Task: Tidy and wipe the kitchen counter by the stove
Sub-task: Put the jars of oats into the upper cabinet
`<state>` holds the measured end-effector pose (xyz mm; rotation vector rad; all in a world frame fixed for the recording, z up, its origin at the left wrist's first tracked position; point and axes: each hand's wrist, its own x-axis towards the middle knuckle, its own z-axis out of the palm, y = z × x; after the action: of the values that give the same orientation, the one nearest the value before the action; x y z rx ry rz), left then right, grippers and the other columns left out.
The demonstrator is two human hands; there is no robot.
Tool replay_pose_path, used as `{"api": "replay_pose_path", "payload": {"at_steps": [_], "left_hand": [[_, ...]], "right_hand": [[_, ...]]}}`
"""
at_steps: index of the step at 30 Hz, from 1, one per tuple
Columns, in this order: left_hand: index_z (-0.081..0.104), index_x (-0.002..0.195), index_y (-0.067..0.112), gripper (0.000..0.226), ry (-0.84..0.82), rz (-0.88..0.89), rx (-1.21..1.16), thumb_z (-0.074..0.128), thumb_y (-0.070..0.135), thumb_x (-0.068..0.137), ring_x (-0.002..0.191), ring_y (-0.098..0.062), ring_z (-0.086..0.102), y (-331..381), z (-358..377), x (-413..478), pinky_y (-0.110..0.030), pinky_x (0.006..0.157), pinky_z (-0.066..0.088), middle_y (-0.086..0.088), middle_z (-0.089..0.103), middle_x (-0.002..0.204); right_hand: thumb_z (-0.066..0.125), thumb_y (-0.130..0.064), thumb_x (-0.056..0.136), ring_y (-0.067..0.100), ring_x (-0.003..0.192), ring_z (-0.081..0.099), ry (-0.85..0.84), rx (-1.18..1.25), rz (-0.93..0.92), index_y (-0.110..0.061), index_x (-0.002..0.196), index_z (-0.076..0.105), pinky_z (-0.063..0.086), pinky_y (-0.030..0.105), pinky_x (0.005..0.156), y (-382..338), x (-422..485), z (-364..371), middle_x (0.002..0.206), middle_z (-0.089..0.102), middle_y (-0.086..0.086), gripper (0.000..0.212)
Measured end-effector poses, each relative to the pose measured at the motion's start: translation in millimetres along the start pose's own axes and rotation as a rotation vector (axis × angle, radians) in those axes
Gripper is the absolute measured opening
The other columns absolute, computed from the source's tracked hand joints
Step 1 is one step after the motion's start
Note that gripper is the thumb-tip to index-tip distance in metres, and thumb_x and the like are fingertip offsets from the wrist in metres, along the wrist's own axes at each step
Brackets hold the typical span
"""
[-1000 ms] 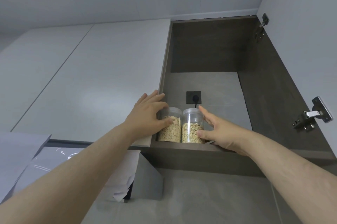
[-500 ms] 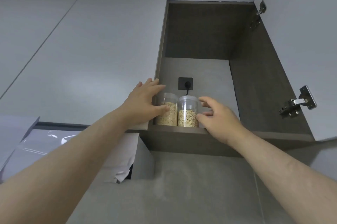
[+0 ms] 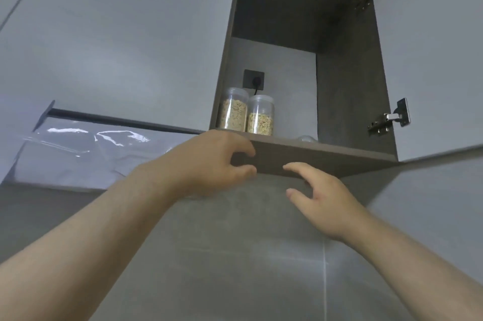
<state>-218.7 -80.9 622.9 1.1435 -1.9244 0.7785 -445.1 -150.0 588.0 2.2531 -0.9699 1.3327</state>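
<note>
The two jars (image 3: pixel 260 118) stand upright, touching each other, on the cupboard shelf (image 3: pixel 326 154). The left grip (image 3: pixel 209 164), just under them, is nearer than the right grip (image 3: pixel 322 199); both are relaxed, holding nothing.

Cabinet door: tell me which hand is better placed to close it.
Right hand, probably: it is empty and nearer the door hinged on the right; the left hand sits farther away.

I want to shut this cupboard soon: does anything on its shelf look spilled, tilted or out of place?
Nothing is spilled. The left jar and the right jar stand upright, side by side. One small clear object lies alone at the front of the shelf, right of them. The edge hides most of it, so I cannot name it.
</note>
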Motion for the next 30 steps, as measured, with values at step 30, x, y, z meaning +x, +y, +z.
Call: {"api": "replay_pose_path", "payload": {"at_steps": [30], "left_hand": [[0.061, 0.124, 0.032, 0.031, -0.618, -0.511, -0.736, 0.061, 0.034, 0.093, 0.110, 0.006, 0.051, 245, 217, -371, -0.014, 0.094, 0.040, 0.021, 0.057, 0.121]], "right_hand": [[0.062, -0.011, 0.091, -0.001, 0.105, 0.059, -0.384, 0.459, 0.884, -0.038, 0.110, 0.059, 0.047, 0.028, 0.100, 23, -485, -24, 0.115, 0.064, -0.013, 0.034]]}}
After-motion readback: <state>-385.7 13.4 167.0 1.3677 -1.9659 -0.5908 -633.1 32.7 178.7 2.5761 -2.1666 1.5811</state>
